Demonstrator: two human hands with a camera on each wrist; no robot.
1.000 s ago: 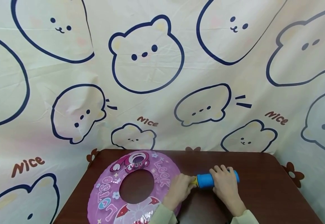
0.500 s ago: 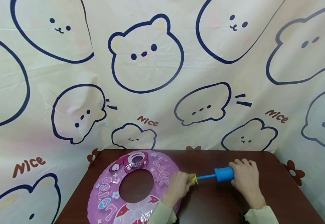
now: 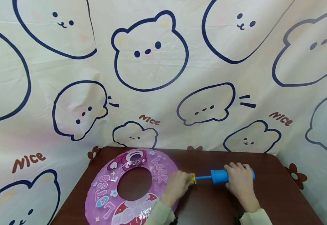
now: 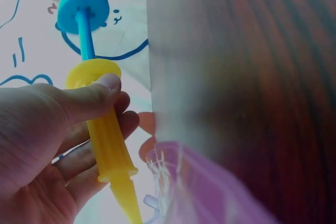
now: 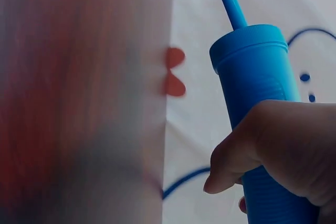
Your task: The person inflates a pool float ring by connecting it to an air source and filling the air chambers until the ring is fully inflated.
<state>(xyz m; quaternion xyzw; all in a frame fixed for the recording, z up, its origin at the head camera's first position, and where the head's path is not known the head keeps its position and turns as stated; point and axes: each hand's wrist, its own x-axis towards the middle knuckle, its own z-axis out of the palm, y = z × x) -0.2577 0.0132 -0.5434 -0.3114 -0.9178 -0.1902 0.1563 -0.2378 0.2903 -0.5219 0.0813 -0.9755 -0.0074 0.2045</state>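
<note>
A pink swim ring (image 3: pixel 101 184) with printed letters and a cartoon bear lies on the left of the table. My left hand (image 3: pixel 177 187) grips the yellow nozzle piece (image 4: pixel 110 140) of a blue hand pump (image 3: pixel 219 176) at the ring's right edge. The nozzle's tapered tip points down towards a clear valve (image 4: pixel 151 201) on the ring in the left wrist view. My right hand (image 3: pixel 240 184) is wrapped around the blue barrel (image 5: pixel 257 77). A length of thin blue rod (image 3: pixel 203 177) shows between barrel and yellow piece.
The dark brown table (image 3: pixel 276 187) extends right and in front of the hands. Behind it hangs a pale cloth (image 3: pixel 163 103) printed with cartoon bear outlines, which also covers both sides.
The barrel first slid right, away from the yellow piece, baring the rod. Since then my right hand has come back slightly left, and less rod shows. My left hand keeps its grip.
</note>
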